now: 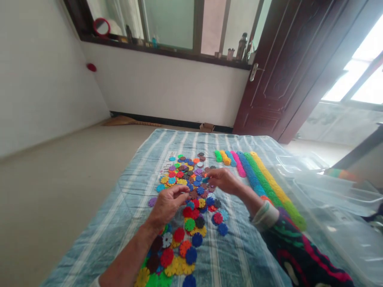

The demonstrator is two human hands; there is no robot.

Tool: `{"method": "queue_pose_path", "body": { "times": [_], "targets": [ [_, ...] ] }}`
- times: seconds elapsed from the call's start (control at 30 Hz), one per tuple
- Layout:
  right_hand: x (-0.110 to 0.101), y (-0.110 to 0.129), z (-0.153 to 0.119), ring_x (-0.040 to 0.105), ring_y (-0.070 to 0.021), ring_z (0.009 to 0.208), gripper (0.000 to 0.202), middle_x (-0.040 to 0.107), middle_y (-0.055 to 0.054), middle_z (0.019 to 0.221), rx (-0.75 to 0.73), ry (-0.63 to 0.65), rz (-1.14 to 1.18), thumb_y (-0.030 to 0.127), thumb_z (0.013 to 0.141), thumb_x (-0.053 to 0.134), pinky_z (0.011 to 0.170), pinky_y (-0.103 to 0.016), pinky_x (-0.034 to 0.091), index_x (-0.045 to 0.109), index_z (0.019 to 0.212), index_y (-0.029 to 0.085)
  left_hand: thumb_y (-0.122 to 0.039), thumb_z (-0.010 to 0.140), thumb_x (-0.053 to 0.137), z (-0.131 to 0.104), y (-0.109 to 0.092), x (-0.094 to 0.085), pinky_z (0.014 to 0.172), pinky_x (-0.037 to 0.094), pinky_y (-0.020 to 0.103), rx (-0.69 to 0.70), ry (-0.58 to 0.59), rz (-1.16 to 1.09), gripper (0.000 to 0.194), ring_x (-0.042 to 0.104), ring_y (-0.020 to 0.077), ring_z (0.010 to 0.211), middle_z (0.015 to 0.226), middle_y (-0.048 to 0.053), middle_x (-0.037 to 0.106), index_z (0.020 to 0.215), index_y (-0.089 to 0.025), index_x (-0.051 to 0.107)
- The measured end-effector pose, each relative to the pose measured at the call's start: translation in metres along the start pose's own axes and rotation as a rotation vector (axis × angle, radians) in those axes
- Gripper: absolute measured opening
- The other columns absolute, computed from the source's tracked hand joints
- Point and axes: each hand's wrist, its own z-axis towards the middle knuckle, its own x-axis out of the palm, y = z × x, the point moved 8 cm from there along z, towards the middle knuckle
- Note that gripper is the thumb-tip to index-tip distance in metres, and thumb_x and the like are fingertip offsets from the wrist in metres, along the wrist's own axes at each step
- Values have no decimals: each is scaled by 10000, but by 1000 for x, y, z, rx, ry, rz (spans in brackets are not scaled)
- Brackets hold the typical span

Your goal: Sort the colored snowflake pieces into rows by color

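Note:
Many notched plastic discs in several colours lie in a loose pile on the striped cloth (113, 219), among them a yellow disc (143, 276) and a red disc (166, 257). My left hand (167, 203) is over the middle of the pile, thumb and fingertips close together; what they hold, if anything, is too small to make out. To its right, my right hand (223, 180) pinches a blue disc (206, 180) above the pile. Rows of overlapping discs lie right of the pile, including a long green row (263, 181) and a yellow row (269, 179).
Clear plastic boxes (338, 191) stand along the right side of the cloth. Beyond the far edge are a small cardboard box (207, 127), a wall and a dark red door (278, 75). Bottles and cups line the window ledge (179, 53).

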Motion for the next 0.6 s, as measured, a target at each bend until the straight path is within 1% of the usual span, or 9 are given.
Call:
{"method": "queue_pose_path", "body": {
  "times": [0.03, 0.1, 0.17, 0.23, 0.33, 0.43, 0.5, 0.53, 0.6],
  "targets": [
    [-20, -20, 3, 624, -121, 741, 200, 704, -17, 805, 90, -68, -143, 175, 833, 555, 675, -199, 432, 718, 948, 187, -373, 643, 679, 1, -1, -5, 660, 536, 299, 14, -33, 33, 326, 674, 195, 709, 752, 38, 721, 867, -136, 677],
    [-55, -65, 5, 644, -161, 853, 229, 723, -41, 899, 327, -125, -452, 214, 845, 549, 739, -230, 444, 725, 992, 220, -367, 663, 645, 4, -3, -14, 661, 529, 296, 44, -90, 108, 276, 666, 190, 679, 691, 25, 709, 825, -146, 677],
    [-76, -96, 8, 647, -211, 939, 254, 720, -89, 983, 421, -133, -529, 187, 827, 557, 774, -264, 451, 729, 1013, 200, -362, 683, 621, 6, -5, -22, 675, 522, 289, 78, -124, 185, 230, 653, 178, 650, 635, 11, 692, 773, -157, 675],
    [-84, -116, 11, 650, -225, 972, 270, 719, -99, 1011, 467, -115, -561, 150, 803, 562, 789, -265, 454, 738, 1001, 201, -367, 697, 603, 8, -5, -26, 659, 515, 276, 103, -140, 233, 220, 645, 173, 631, 615, 4, 683, 749, -164, 671],
    [-81, -129, 17, 654, -230, 989, 269, 719, -99, 1022, 496, -73, -596, 139, 800, 557, 791, -261, 455, 749, 973, 211, -380, 707, 590, 11, -4, -35, 619, 505, 259, 126, -168, 281, 233, 633, 166, 609, 611, -3, 673, 759, -168, 672],
    [-75, -131, 21, 660, -266, 979, 253, 711, -160, 1008, 535, -43, -631, 130, 808, 542, 772, -290, 465, 749, 953, 147, -383, 710, 578, 12, -5, -49, 589, 496, 246, 130, -230, 326, 235, 612, 155, 577, 603, -16, 657, 777, -176, 668],
    [-75, -131, 22, 660, -297, 977, 259, 698, -208, 1008, 563, -37, -652, 111, 807, 539, 769, -319, 471, 738, 972, 98, -378, 715, 563, 13, -6, -56, 589, 489, 238, 139, -258, 378, 227, 603, 149, 579, 608, -20, 653, 775, -183, 664],
    [-75, -130, 22, 657, -311, 982, 263, 691, -227, 1014, 571, -36, -658, 104, 806, 542, 775, -334, 472, 730, 989, 83, -370, 716, 557, 13, -8, -58, 599, 485, 234, 150, -256, 420, 216, 602, 148, 595, 619, -20, 655, 760, -187, 664],
    [-74, -125, 21, 646, -337, 1005, 271, 676, -255, 1030, 561, -26, -651, 106, 809, 552, 795, -366, 470, 715, 1022, 68, -347, 717, 551, 12, -10, -55, 631, 475, 230, 185, -223, 518, 192, 605, 149, 648, 666, -12, 669, 721, -193, 666]
  ]
}}
